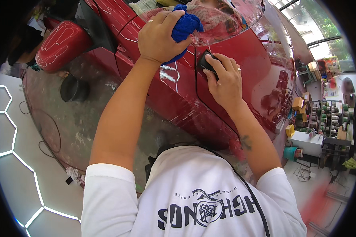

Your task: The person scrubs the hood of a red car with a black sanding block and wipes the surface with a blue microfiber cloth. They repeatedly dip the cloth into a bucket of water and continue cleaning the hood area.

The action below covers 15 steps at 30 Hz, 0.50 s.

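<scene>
- we see the blue cloth (186, 26) bunched up near the lower edge of a window on the red car (249, 67), with a loose end hanging below the palm.
- the left hand (159, 37) has its fingers curled over that cloth and its thumb round the near side, a partly closed grip with the cloth filling it.
- just to the right and lower, we find the black block (205, 64) against the red bodywork, by a dark seam between two panels.
- the right hand (226, 81) bends its fingers and thumb about the block, partly closed on it; we can make out a ring on each hand.
- behind the window glass we notice crumpled, printed sheets (215, 21), partly lost in reflections.
- farther left, the car's red side mirror (59, 47) sticks out over the floor (103, 126), where we see a black bucket (74, 89) and a thin dark cord (60, 136) in loops.
- below the arms, we look down on a white shirt (166, 158) with dark printing.
- at the left rim, we see a person in dark clothing (27, 41) beyond the mirror, and glowing hexagon lights (38, 185).
- at the right, we spot shelves of cans (326, 116), a teal bucket (290, 153) and bright windows (320, 23).
</scene>
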Motion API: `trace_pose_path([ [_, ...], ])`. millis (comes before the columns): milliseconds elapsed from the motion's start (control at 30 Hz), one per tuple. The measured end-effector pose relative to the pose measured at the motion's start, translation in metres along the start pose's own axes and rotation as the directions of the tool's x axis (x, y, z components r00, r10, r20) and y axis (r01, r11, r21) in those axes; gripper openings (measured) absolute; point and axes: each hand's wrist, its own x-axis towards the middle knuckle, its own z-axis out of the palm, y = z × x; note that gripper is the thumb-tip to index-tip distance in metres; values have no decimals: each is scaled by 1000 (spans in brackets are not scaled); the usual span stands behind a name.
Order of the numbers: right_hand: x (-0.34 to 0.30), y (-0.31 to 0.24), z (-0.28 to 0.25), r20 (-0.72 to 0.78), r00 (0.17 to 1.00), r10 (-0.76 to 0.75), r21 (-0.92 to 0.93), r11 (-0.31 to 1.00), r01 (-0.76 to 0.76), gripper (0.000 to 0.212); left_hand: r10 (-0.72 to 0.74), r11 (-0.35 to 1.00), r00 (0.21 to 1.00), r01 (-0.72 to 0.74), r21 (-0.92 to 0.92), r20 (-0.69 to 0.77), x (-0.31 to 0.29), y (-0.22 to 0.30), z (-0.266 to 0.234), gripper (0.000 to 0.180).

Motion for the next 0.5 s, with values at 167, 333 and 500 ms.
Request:
trace_pose_path([
  [167, -19, -2, -8, 24, 999, -47, -12, 999, 47, 43, 28, 999, 999, -28, -29, -22, -1, 1, 2, 65],
  [333, 0, -3, 0, -14, 999, 29, 2, 1000, -29, 47, 14, 1000, 1000, -14, -25, 9, 0, 2, -2, 65],
  [500, -16, 2, -10, 42, 998, -48, -20, 999, 49, 47, 5, 999, 1000, -5, -33, 2, -2, 5, 1, 65],
])
